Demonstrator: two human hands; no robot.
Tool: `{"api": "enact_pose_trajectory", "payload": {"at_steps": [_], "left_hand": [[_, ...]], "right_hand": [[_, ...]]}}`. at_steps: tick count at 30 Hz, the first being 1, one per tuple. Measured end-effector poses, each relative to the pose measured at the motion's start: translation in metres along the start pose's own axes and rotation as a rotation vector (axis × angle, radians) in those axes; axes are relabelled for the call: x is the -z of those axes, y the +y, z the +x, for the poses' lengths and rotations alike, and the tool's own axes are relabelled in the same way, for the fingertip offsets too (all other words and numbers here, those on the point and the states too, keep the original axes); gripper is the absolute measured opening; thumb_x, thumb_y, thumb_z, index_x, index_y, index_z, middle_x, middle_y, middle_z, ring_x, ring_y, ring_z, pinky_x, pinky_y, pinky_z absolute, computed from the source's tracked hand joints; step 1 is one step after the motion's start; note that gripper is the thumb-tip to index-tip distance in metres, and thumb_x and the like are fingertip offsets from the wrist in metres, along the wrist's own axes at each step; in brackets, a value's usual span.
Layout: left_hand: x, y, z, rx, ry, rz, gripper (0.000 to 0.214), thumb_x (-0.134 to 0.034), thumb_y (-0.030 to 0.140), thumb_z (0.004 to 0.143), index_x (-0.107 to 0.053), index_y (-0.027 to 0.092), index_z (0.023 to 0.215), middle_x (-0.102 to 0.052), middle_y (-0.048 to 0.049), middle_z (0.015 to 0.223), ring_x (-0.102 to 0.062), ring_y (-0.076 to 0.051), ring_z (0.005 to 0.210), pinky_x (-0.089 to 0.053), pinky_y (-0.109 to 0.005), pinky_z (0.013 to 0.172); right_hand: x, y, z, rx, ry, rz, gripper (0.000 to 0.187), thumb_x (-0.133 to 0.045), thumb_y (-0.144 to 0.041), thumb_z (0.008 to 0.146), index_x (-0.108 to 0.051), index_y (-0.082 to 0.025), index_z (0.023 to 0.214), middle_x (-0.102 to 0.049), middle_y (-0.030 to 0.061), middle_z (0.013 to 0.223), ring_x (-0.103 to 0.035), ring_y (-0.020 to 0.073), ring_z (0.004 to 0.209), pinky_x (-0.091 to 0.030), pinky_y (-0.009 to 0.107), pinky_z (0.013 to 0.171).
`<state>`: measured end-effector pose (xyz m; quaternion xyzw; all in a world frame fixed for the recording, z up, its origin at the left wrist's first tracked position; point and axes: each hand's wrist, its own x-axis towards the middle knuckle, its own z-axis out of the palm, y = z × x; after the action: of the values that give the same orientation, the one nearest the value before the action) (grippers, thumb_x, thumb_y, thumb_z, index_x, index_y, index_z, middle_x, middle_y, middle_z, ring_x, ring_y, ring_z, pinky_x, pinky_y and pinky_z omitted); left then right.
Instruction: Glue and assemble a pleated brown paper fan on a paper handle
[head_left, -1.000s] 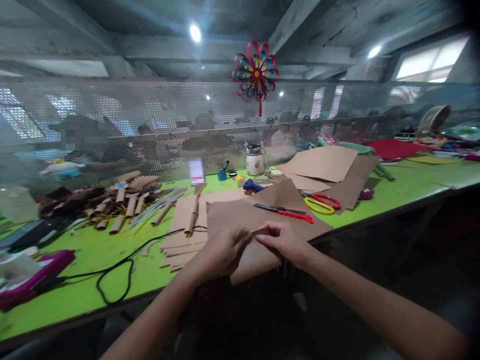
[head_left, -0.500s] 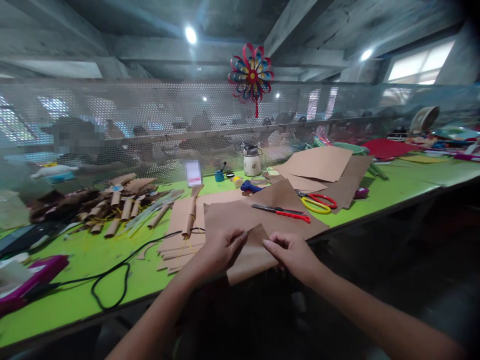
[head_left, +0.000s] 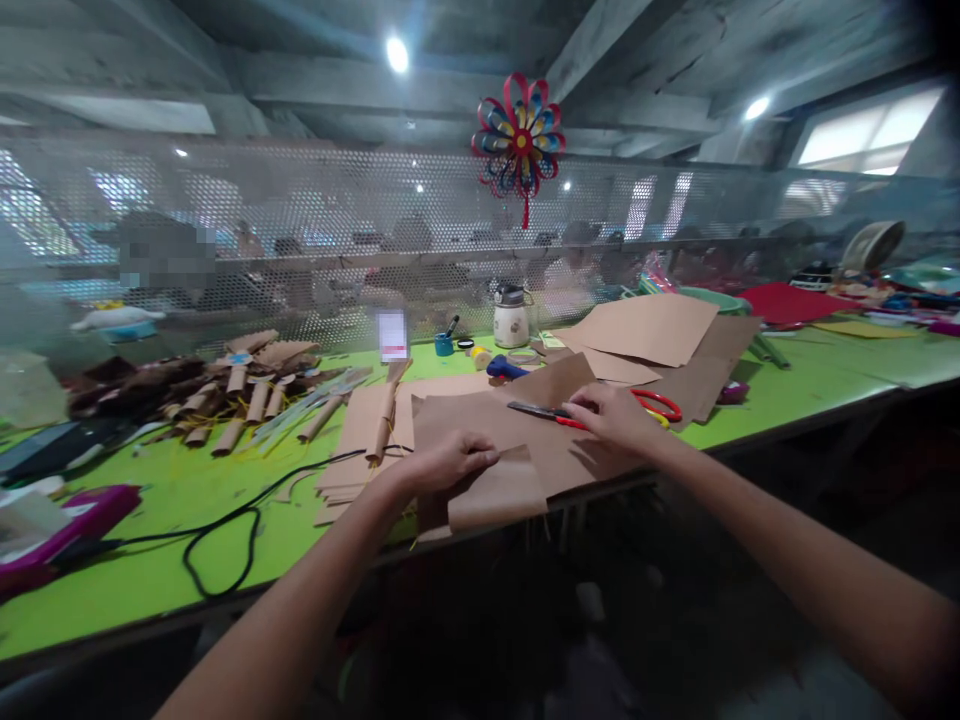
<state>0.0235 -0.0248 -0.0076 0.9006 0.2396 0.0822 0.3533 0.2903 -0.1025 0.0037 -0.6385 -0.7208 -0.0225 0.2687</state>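
Note:
My left hand (head_left: pixel 448 462) is closed on the near edge of a folded brown paper sheet (head_left: pixel 495 492), pressing it onto the green table (head_left: pixel 165 500) at the front edge. My right hand (head_left: pixel 616 414) lies further back and to the right, fingers curled over the handles of the red scissors (head_left: pixel 534 409). The scissors' dark blades point left across a larger brown sheet (head_left: pixel 480 420). The handles are mostly hidden under the hand.
A second pair of scissors (head_left: pixel 663 403) with yellow and red handles lies just right of my right hand. A black cable (head_left: pixel 225 545), rolled paper tubes (head_left: pixel 240 400), stacked brown sheets (head_left: pixel 645 330), a white jar (head_left: pixel 511 320) and a mesh screen (head_left: pixel 300 230) are around.
My right hand has left the folded paper and moved back and right onto the red scissors. My left hand stays on the paper, whose flap now lies folded down.

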Motion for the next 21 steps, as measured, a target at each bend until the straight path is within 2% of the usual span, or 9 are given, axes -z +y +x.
{"api": "enact_pose_trajectory", "payload": {"at_steps": [2, 4, 7, 9, 12, 15, 21], "left_hand": [[0.000, -0.002, 0.001, -0.003, -0.005, -0.023, 0.047, -0.039, 0.058, 0.086, -0.044, 0.017, 0.065, -0.037, 0.0041, 0.064, -0.034, -0.011, 0.060, -0.030, -0.023, 0.056], [-0.001, -0.004, 0.000, 0.000, -0.002, -0.038, 0.046, -0.039, 0.058, 0.086, -0.043, 0.017, 0.065, -0.035, 0.0043, 0.064, -0.033, -0.011, 0.060, -0.030, -0.023, 0.056], [-0.002, -0.005, -0.003, 0.008, 0.012, -0.055, 0.045, -0.040, 0.056, 0.087, -0.043, 0.017, 0.066, -0.034, 0.0044, 0.065, -0.032, -0.010, 0.060, -0.029, -0.023, 0.055], [-0.002, -0.003, -0.006, 0.015, 0.029, -0.075, 0.043, -0.039, 0.055, 0.088, -0.044, 0.017, 0.067, -0.035, 0.0042, 0.066, -0.033, -0.011, 0.061, -0.030, -0.023, 0.056], [0.003, 0.001, -0.011, 0.046, 0.072, -0.142, 0.043, -0.042, 0.054, 0.087, -0.047, 0.016, 0.068, -0.039, 0.0033, 0.067, -0.036, -0.011, 0.063, -0.032, -0.022, 0.057], [0.011, 0.002, -0.016, 0.073, 0.142, -0.259, 0.042, -0.047, 0.055, 0.084, -0.051, 0.016, 0.069, -0.043, 0.0029, 0.067, -0.037, -0.011, 0.062, -0.033, -0.022, 0.056], [0.015, -0.002, -0.019, 0.089, 0.138, -0.438, 0.038, -0.055, 0.052, 0.081, -0.054, 0.015, 0.074, -0.046, 0.0029, 0.067, -0.039, -0.010, 0.061, -0.033, -0.022, 0.057]], "right_hand": [[-0.005, 0.015, 0.008, 0.054, -0.055, -0.075, 0.022, -0.058, -0.032, 0.084, -0.069, -0.014, 0.088, -0.066, 0.0127, 0.089, -0.056, 0.0260, 0.090, -0.041, 0.035, 0.083], [-0.014, 0.026, 0.011, 0.100, -0.115, -0.121, 0.023, -0.061, -0.032, 0.082, -0.069, -0.014, 0.094, -0.065, 0.0144, 0.092, -0.054, 0.0277, 0.094, -0.040, 0.038, 0.086], [-0.027, 0.036, 0.009, 0.153, -0.181, -0.139, 0.025, -0.055, -0.030, 0.087, -0.067, -0.014, 0.102, -0.063, 0.0142, 0.095, -0.055, 0.0259, 0.093, -0.042, 0.037, 0.084], [-0.028, 0.038, 0.006, 0.181, -0.199, -0.135, 0.027, -0.050, -0.028, 0.090, -0.065, -0.013, 0.106, -0.061, 0.0143, 0.097, -0.055, 0.0249, 0.093, -0.043, 0.036, 0.084], [-0.017, 0.037, -0.006, 0.220, -0.205, -0.098, 0.029, -0.046, -0.029, 0.093, -0.062, -0.012, 0.109, -0.061, 0.0142, 0.099, -0.057, 0.0232, 0.091, -0.045, 0.034, 0.082], [0.005, 0.035, -0.030, 0.268, -0.191, -0.015, 0.029, -0.042, -0.031, 0.094, -0.058, -0.013, 0.110, -0.062, 0.0142, 0.103, -0.059, 0.0236, 0.093, -0.047, 0.036, 0.081], [0.044, 0.014, -0.086, 0.295, -0.151, 0.072, 0.029, -0.047, -0.030, 0.093, -0.049, -0.024, 0.122, -0.064, 0.0061, 0.115, -0.060, 0.0200, 0.104, -0.047, 0.032, 0.088]]}}
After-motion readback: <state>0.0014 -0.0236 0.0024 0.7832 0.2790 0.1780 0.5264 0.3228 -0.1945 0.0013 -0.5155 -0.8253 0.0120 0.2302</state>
